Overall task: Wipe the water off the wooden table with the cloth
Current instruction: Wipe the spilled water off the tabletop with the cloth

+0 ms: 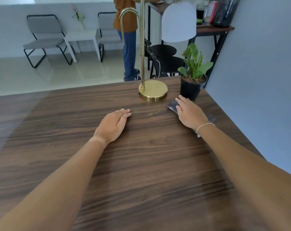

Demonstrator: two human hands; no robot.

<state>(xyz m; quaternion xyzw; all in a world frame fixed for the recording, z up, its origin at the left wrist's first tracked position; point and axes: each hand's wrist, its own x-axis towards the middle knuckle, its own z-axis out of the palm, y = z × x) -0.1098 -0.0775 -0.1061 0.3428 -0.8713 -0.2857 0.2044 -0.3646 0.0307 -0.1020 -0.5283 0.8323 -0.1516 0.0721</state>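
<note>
Cloth (173, 105) lies under the flat right hand (189, 112), long axis running near-right to far-left; left hand (114, 125) rests flat, empty, on the table (141, 164).

A: The dark brown wooden table (141, 164) looks smooth, with streaky grain and a faint sheen.
B: And the round polished brass lamp base (153, 90)?
A: Glossy metal. The crumpled dark grey cloth (173, 105) looks soft and matt; the black plastic plant pot (190, 90) dull.

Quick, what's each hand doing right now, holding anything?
Left hand: open, flat on the wooden table, holding nothing.
Right hand: open, pressed on the dark cloth.
</note>
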